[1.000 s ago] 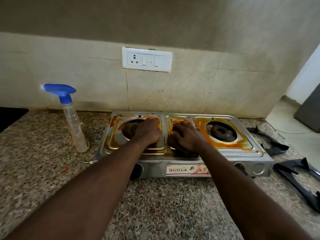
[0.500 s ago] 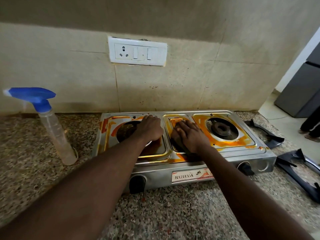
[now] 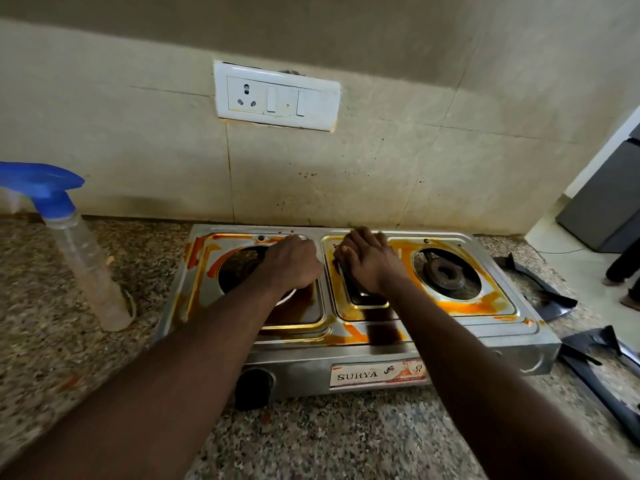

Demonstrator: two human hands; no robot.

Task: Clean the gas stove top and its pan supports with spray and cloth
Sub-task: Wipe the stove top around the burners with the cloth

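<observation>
Lying beneath left hand (image 3: 294, 268) and right hand (image 3: 367, 265), stained stove top (image 3: 460, 308).

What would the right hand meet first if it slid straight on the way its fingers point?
The right hand would probably meet the steel gas stove's raised back rim, then the beige tiled wall.

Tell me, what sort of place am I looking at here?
Most likely a home kitchen: a stained two-burner steel gas stove sits on a speckled granite counter against a tiled wall with a white socket plate, and a clear spray bottle with a blue trigger stands beside it.
</observation>
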